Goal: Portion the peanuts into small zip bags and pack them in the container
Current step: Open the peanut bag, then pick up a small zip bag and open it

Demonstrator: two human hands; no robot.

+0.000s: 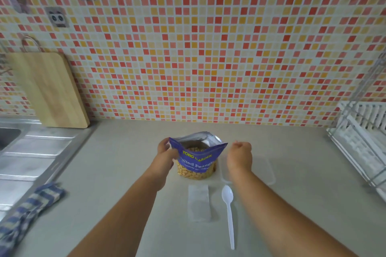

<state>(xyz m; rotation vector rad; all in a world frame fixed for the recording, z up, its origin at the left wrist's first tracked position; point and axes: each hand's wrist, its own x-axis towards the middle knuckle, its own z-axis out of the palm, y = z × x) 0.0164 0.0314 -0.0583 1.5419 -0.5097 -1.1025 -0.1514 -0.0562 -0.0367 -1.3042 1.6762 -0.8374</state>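
Observation:
A blue bag of salted peanuts point(197, 158) stands upright in the middle of the counter, its top open and foil lining showing. My left hand point(165, 152) grips the bag's left top edge. My right hand point(240, 152) hovers just right of the bag's top corner, fingers curled, with nothing visibly in it. A clear plastic container point(263, 171) lies right of the bag, partly hidden by my right wrist. In front of the bag lie small clear zip bags point(198, 202) flat on the counter, and a white plastic spoon point(228, 213) beside them.
A steel sink and drainboard point(31, 156) fill the left side, with a wooden cutting board point(48, 89) leaning on the tiled wall. A blue checked cloth point(27, 213) lies at the counter's left front. A white dish rack point(363, 137) stands at the right.

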